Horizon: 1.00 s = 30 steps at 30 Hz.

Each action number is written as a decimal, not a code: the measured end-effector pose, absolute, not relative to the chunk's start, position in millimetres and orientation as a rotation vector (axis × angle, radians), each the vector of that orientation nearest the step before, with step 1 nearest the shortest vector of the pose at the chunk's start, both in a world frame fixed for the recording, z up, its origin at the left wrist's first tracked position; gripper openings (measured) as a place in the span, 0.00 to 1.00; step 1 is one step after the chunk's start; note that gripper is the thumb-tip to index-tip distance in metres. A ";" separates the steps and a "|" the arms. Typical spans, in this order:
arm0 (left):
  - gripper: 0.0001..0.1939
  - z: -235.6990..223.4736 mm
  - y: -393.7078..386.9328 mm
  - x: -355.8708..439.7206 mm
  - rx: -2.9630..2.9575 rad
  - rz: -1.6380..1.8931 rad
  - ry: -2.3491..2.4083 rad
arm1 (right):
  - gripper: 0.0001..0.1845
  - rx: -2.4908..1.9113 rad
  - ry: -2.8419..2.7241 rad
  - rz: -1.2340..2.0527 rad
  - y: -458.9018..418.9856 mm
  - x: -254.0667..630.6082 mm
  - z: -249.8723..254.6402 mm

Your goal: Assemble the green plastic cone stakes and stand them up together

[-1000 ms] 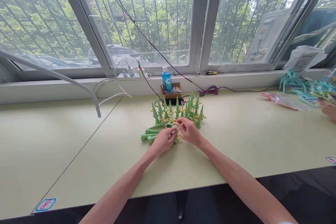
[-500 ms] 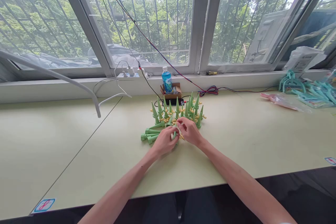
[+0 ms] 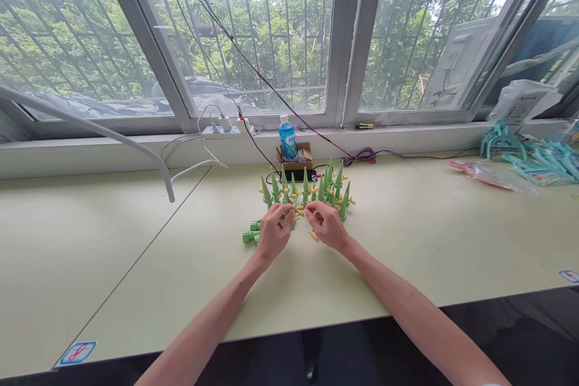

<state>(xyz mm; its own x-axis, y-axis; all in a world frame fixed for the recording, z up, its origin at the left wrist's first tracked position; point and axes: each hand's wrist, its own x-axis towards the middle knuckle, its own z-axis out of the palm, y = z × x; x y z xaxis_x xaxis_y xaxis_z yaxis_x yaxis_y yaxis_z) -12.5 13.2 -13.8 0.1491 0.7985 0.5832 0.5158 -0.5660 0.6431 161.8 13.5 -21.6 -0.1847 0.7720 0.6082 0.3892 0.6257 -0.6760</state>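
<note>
My left hand (image 3: 275, 233) is at the front of a group of green watering spikes (image 3: 306, 184), its thumb and fingers closed around a green spike (image 3: 293, 226) that it mostly hides. Just to the right, my right hand (image 3: 328, 226) has thumb and forefinger pinched together beside small yellow pieces (image 3: 300, 211); whatever lies between those fingertips is too small to make out. Several spikes stand point up with yellow side pieces. Left of my left hand, other green spikes (image 3: 248, 235) lie on their sides, partly covered by it. One loose yellow piece (image 3: 313, 234) lies below my right hand.
Behind the spikes stands a blue bottle (image 3: 287, 139) beside a small cardboard box (image 3: 304, 157). A coiled cable (image 3: 359, 157) runs along the sill. Turquoise hangers (image 3: 502, 143) and plastic packets lie at the far right. A white tube (image 3: 149, 157) juts in from the left.
My left hand has moved left and slightly away from me, apart from my right hand. The spike that stood between both hands is gone from there. My right hand has barely moved.
</note>
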 end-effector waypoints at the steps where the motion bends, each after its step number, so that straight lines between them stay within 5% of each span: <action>1: 0.10 -12.8 13.4 -13.1 2.122 1.402 1.295 | 0.09 -0.932 -1.806 0.463 13.3 162.0 -21.5; 30: 0.12 -11.1 9.4 -9.6 2.098 1.389 1.259 | 0.11 -0.871 -1.899 0.587 13.3 164.1 -26.8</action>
<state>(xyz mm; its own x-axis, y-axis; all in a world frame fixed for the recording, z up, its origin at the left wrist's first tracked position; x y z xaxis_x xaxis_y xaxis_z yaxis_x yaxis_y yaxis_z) -9.6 9.4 -11.1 0.1359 0.8085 0.5726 0.4904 -0.5571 0.6702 164.1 13.3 -26.8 -0.3117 0.7729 0.5527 0.3262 0.6334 -0.7017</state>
